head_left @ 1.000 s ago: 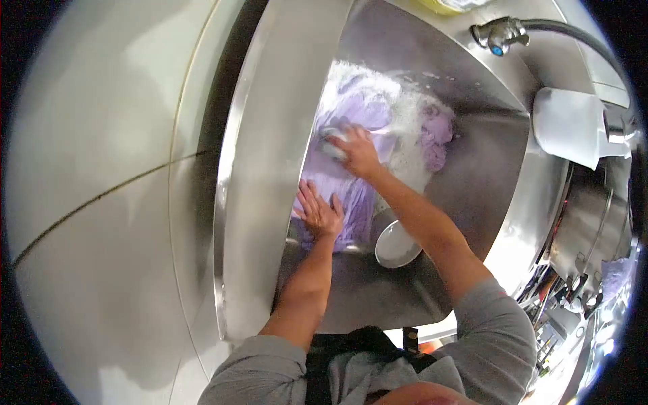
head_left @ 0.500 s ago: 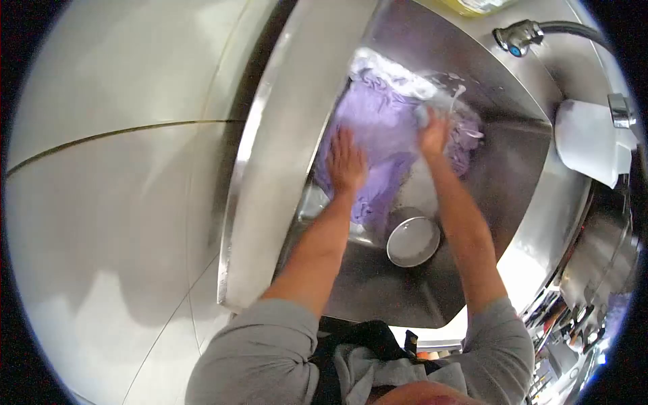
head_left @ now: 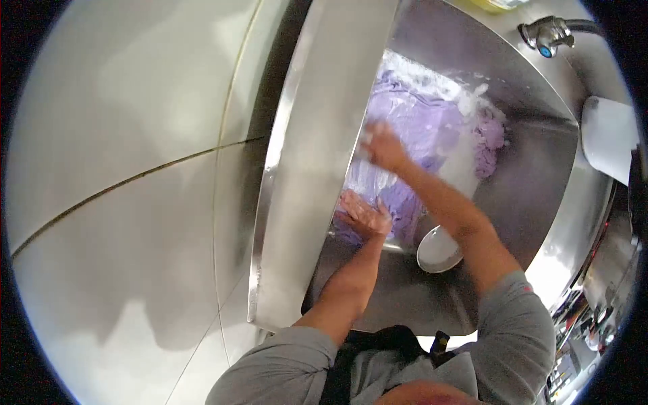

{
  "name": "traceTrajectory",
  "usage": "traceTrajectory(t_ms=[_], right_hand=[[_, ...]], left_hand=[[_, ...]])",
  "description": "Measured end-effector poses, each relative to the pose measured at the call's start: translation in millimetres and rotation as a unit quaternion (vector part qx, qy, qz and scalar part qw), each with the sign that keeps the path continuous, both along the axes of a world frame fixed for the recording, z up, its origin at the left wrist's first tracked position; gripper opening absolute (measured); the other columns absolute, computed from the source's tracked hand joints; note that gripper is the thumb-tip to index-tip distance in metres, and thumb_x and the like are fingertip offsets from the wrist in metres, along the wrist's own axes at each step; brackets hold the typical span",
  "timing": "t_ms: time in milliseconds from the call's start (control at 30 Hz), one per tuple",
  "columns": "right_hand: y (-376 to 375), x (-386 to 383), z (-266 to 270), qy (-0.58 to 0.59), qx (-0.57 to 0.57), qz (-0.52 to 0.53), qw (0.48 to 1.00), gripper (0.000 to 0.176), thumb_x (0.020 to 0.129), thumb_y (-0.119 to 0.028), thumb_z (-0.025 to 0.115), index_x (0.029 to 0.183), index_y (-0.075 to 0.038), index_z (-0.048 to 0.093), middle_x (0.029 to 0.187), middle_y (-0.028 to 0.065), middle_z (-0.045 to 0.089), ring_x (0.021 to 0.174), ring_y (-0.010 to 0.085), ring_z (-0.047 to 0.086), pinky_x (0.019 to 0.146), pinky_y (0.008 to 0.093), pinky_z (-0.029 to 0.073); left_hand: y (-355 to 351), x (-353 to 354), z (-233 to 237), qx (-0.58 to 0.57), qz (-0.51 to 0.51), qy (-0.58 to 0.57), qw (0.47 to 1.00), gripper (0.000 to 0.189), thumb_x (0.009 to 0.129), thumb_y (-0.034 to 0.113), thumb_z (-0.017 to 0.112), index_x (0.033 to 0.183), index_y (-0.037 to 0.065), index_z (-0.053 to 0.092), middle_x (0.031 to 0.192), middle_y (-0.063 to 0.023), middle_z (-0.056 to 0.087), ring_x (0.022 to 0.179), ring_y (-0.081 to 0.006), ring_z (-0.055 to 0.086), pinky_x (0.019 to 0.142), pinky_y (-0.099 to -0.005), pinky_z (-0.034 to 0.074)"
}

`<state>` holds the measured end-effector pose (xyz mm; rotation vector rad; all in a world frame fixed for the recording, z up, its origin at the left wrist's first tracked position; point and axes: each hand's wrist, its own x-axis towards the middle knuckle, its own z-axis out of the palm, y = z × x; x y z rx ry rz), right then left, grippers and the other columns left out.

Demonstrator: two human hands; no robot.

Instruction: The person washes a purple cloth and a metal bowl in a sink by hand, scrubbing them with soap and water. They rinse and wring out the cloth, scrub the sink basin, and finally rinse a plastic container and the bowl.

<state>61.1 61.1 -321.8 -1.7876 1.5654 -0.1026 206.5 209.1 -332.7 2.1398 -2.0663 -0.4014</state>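
A purple cloth (head_left: 422, 125) lies soaked and soapy in a steel sink (head_left: 307, 175), with white foam (head_left: 466, 101) along its far edge. My left hand (head_left: 364, 214) presses flat on the near end of the cloth, fingers spread, beside the sink's left wall. My right hand (head_left: 381, 145) is blurred with motion on the cloth's middle left. It is closed around a small pale scrubber (head_left: 368, 137), which barely shows.
A white bowl (head_left: 439, 250) lies in the sink bottom by my right forearm. A tap (head_left: 548, 34) with a hose sits at the far right corner. A white container (head_left: 607, 138) stands on the right rim. Pale tiles (head_left: 135, 169) fill the left.
My right hand swept back from the cloth's far right to its left side. My left hand slid down from the middle of the cloth to its near end.
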Motion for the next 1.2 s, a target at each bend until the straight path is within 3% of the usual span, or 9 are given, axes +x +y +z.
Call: traceTrajectory(t_ms=[200, 467, 533, 633, 733, 833, 900, 1133, 1200], right_hand=[[-13.2, -19.8, 25.2, 0.117, -0.123, -0.093, 0.981, 0.042, 0.079, -0.012, 0.056, 0.121, -0.007, 0.054, 0.128, 0.022, 0.046, 0.115, 0.0381, 0.046, 0.1, 0.0476, 0.034], [28.2, 33.4, -33.1, 0.06, -0.324, -0.201, 0.923, 0.05, 0.076, -0.013, 0.058, 0.125, -0.016, 0.052, 0.128, 0.0216, 0.048, 0.113, 0.0374, 0.049, 0.093, 0.0511, 0.041], [-9.5, -24.3, -27.4, 0.212, -0.237, -0.06, 0.946, 0.051, 0.077, -0.022, 0.062, 0.127, -0.019, 0.052, 0.127, 0.0198, 0.046, 0.12, 0.0382, 0.044, 0.099, 0.0521, 0.035], [-39.6, -63.5, 30.9, 0.212, -0.201, -0.225, 0.93, 0.049, 0.076, -0.016, 0.059, 0.124, -0.014, 0.054, 0.123, 0.0226, 0.051, 0.109, 0.041, 0.051, 0.092, 0.0493, 0.043], [68.5, -59.4, 103.0, 0.09, 0.032, -0.366, 0.926, 0.05, 0.074, -0.028, 0.061, 0.12, -0.011, 0.057, 0.114, 0.0244, 0.056, 0.107, 0.0377, 0.054, 0.089, 0.0439, 0.046], [154.9, -56.7, 181.9, 0.119, 0.363, -0.173, 0.908, 0.052, 0.072, -0.033, 0.065, 0.114, -0.003, 0.062, 0.114, 0.0222, 0.061, 0.108, 0.0349, 0.058, 0.092, 0.0433, 0.046], [222.4, -39.4, 134.2, 0.147, 0.437, -0.22, 0.86, 0.046, 0.071, -0.03, 0.065, 0.11, -0.005, 0.064, 0.114, 0.0209, 0.061, 0.109, 0.0352, 0.057, 0.092, 0.0434, 0.046], [268.6, -5.8, 77.2, 0.215, 0.274, -0.12, 0.93, 0.041, 0.075, -0.027, 0.062, 0.104, 0.0, 0.064, 0.114, 0.0225, 0.06, 0.107, 0.0391, 0.056, 0.094, 0.0454, 0.044], [245.1, -14.8, 118.4, 0.151, 0.424, -0.191, 0.872, 0.037, 0.084, -0.024, 0.057, 0.115, -0.006, 0.062, 0.128, 0.0211, 0.051, 0.113, 0.0365, 0.054, 0.094, 0.0457, 0.045]], left_hand=[[-4.7, -8.9, 6.6, 0.184, -0.02, -0.108, 0.977, 0.082, 0.088, 0.052, 0.037, 0.143, -0.007, 0.019, 0.152, -0.0232, 0.01, 0.141, -0.0394, 0.0, 0.11, -0.0594, -0.001], [-3.3, -9.3, -5.5, -0.003, 0.009, 0.051, 0.999, 0.084, 0.089, 0.051, 0.037, 0.144, -0.007, 0.013, 0.152, -0.0245, 0.003, 0.141, -0.0401, -0.004, 0.109, -0.0622, 0.001], [-9.7, -7.0, 3.7, 0.051, -0.006, 0.008, 0.999, 0.083, 0.089, 0.05, 0.038, 0.144, -0.007, 0.012, 0.152, -0.0245, 0.003, 0.141, -0.0404, -0.004, 0.109, -0.0628, 0.001], [-10.3, -7.3, 14.5, 0.145, -0.007, -0.036, 0.989, 0.082, 0.088, 0.046, 0.042, 0.144, -0.006, 0.013, 0.152, -0.0238, 0.003, 0.141, -0.0412, -0.003, 0.108, -0.0636, 0.001], [-21.4, -32.8, 17.6, 0.128, -0.065, -0.014, 0.99, 0.074, 0.087, 0.038, 0.05, 0.146, 0.003, 0.021, 0.154, -0.0142, 0.01, 0.141, -0.041, -0.001, 0.106, -0.0673, 0.003], [-82.3, -75.8, 32.3, 0.101, -0.241, 0.005, 0.965, 0.065, 0.09, 0.043, 0.044, 0.144, 0.01, 0.03, 0.154, -0.0099, 0.014, 0.142, -0.0364, 0.001, 0.103, -0.0698, 0.004], [-135.2, -108.5, 26.8, 0.038, -0.293, -0.017, 0.955, 0.063, 0.092, 0.046, 0.039, 0.144, 0.013, 0.031, 0.155, -0.009, 0.013, 0.142, -0.034, 0.003, 0.104, -0.069, 0.006], [-105.7, -73.6, 21.1, 0.057, -0.364, -0.043, 0.929, 0.062, 0.092, 0.044, 0.039, 0.145, 0.014, 0.028, 0.154, -0.0047, 0.016, 0.142, -0.0274, 0.011, 0.108, -0.0619, 0.006], [-109.0, -62.4, 15.3, 0.044, -0.366, 0.009, 0.93, 0.06, 0.094, 0.039, 0.037, 0.146, 0.012, 0.026, 0.154, -0.0048, 0.016, 0.143, -0.0274, 0.011, 0.109, -0.0601, 0.005]])
